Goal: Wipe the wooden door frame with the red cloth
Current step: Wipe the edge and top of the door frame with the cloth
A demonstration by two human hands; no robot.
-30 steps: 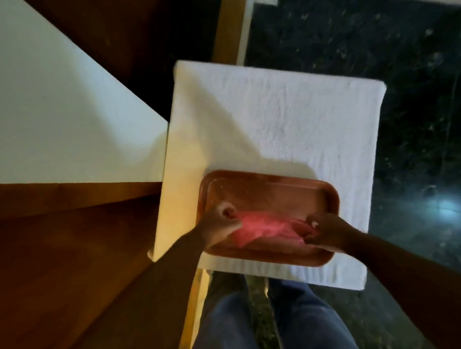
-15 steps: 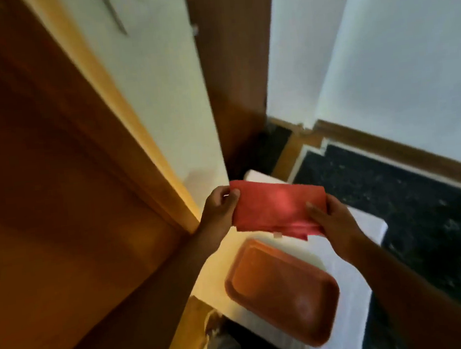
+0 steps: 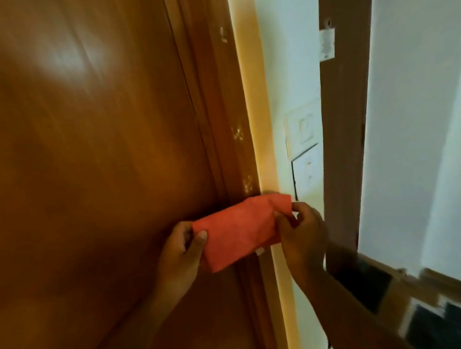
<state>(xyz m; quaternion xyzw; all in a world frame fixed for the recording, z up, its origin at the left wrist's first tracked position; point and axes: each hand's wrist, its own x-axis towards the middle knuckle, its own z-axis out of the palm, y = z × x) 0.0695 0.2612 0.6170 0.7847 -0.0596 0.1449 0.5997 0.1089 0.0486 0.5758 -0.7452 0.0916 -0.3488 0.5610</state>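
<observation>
A folded red cloth [image 3: 239,231] is stretched flat between both hands in front of the wooden door frame [image 3: 221,95]. My left hand [image 3: 182,250] pinches its left edge with thumb on top. My right hand [image 3: 301,236] grips its right end. The frame is a brown vertical moulding with pale smudges at several heights above the cloth. Whether the cloth touches the wood I cannot tell.
A broad brown wooden panel [image 3: 80,161] fills the left. Right of the frame is a white wall with switch plates [image 3: 303,149], then a second brown post [image 3: 341,105] with a small label. Dark floor with a pale border [image 3: 437,311] shows at lower right.
Both hands lifted the red cloth out of the brown tray on the white towel and raised it up to the door frame. The view swung from the floor up to the frame.
</observation>
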